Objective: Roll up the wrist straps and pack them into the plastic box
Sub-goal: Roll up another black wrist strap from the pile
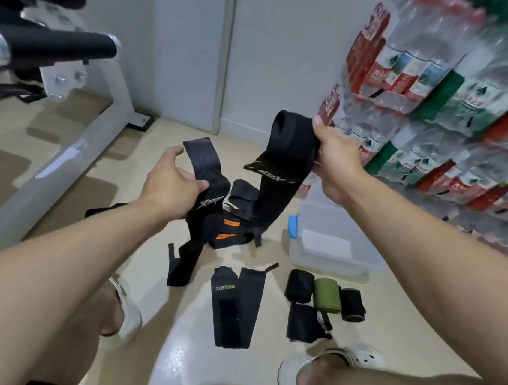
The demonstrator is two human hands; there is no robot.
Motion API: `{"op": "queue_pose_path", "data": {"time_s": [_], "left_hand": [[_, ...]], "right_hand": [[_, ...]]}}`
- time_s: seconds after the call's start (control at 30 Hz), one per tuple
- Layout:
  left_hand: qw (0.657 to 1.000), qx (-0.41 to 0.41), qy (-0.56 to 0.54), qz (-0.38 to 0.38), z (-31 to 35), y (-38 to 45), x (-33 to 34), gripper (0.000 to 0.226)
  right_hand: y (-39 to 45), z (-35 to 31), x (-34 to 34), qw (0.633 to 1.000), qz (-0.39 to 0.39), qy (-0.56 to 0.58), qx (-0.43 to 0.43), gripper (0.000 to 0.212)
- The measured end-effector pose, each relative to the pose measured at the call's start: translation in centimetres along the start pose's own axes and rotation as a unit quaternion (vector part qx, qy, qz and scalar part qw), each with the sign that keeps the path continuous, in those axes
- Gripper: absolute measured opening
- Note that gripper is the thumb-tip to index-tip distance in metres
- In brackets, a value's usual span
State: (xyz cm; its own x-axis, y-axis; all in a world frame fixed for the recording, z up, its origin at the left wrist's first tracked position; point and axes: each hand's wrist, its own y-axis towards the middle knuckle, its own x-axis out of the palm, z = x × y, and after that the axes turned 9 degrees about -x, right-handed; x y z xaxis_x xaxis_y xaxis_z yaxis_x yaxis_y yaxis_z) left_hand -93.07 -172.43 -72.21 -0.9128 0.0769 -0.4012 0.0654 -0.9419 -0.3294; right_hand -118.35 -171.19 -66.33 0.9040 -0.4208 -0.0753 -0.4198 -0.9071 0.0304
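Note:
My right hand (pixel 333 156) grips a long black wrist strap (pixel 284 164) and holds it up, its lower end trailing to the floor. My left hand (pixel 174 180) pinches a second black strap (pixel 204 163) above a loose pile of black and orange-striped straps (pixel 227 224). A flat black strap marked XUEYING (pixel 231 303) lies on the floor nearer me. Several rolled straps, black (pixel 299 286) and one green (pixel 326 295), sit in front of the clear plastic box (pixel 334 248), which stands open to the right of the pile.
Shrink-wrapped packs of water bottles (pixel 444 96) are stacked along the right. A white exercise machine frame (pixel 72 148) with a black padded bar runs along the left. My feet in white clogs (pixel 330 376) stand on the beige floor near the straps.

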Motion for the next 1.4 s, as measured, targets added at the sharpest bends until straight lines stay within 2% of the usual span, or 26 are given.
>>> {"op": "queue_pose_path", "data": {"time_s": [0.07, 0.27, 0.57, 0.77, 1.0, 1.07, 1.1, 1.17, 1.23, 1.3, 1.4], "left_hand": [[1.0, -0.002, -0.01, -0.001, 0.1, -0.3, -0.5, 0.075], [1.0, -0.001, -0.028, -0.007, 0.2, -0.2, -0.8, 0.074], [0.998, -0.003, -0.034, -0.051, 0.3, 0.1, 0.2, 0.072], [0.986, -0.065, -0.121, -0.098, 0.2, 0.5, 0.4, 0.066], [0.97, -0.095, -0.192, -0.118, 0.4, 0.2, 1.0, 0.043], [0.964, -0.106, -0.215, -0.113, 0.6, 0.1, 1.3, 0.045], [0.961, -0.111, -0.229, -0.111, 0.7, -0.1, 1.5, 0.046], [0.955, -0.115, -0.252, -0.104, 1.1, -0.4, 1.7, 0.046], [0.951, -0.114, -0.271, -0.095, 1.4, -0.6, 1.8, 0.046], [0.951, -0.108, -0.275, -0.093, 1.8, -1.1, 1.7, 0.045], [0.953, -0.096, -0.268, -0.105, 2.2, -1.9, 1.5, 0.046]], "right_hand": [[-1.1, 0.3, 0.3, 0.998, -0.027, 0.013, 0.049, 0.021], [-3.1, 1.1, 0.3, 0.983, -0.134, 0.02, 0.124, 0.004], [-3.5, 1.4, 0.7, 0.974, -0.105, 0.101, 0.173, 0.021], [-3.4, 1.9, 0.8, 0.97, -0.059, 0.158, 0.176, 0.018], [-4.7, 2.2, 2.0, 0.962, -0.094, 0.167, 0.192, 0.023], [-5.3, 1.9, 2.6, 0.959, -0.082, 0.18, 0.202, 0.034], [-5.5, 1.8, 2.8, 0.961, -0.073, 0.176, 0.199, 0.049], [-5.6, 2.1, 2.9, 0.976, -0.053, 0.121, 0.175, 0.089], [-5.6, 2.4, 2.9, 0.987, -0.071, 0.016, 0.143, 0.114], [-5.7, 2.8, 2.8, 0.985, -0.1, -0.106, 0.091, 0.119], [-5.9, 2.5, 2.5, 0.958, -0.144, -0.246, -0.01, 0.107]]}}
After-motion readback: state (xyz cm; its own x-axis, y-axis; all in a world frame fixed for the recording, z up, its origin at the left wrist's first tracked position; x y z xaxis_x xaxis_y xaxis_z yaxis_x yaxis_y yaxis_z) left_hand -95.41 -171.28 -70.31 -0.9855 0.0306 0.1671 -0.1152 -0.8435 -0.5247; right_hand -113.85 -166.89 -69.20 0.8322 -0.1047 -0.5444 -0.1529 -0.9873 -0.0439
